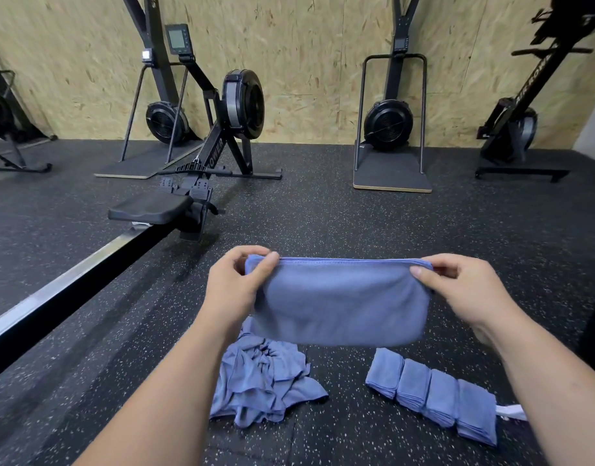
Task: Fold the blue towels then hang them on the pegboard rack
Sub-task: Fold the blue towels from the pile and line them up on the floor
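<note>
Head view: in the lower middle of the frame a soft blue microfibre towel (340, 304), already doubled over, hangs in the air with its stitched edges level along the top. The left hand (235, 284) pinches its upper left corner and the right hand (457, 290) pinches its upper right corner, so each grip is closed on cloth.

Beneath it a crumpled heap of unfolded blue towels (262, 385) lies on the black speckled rubber floor (356, 213). At lower right a row of four folded blue towels (434, 395) lies side by side, touching.

Folding looks to be midway. The next move probably brings the two corners together, which calls for matched edges. No pegboard rack is in view.

There is open floor ahead. The black rowing machine (202, 196) and its rail sit at the left, well apart from the hands.
</note>
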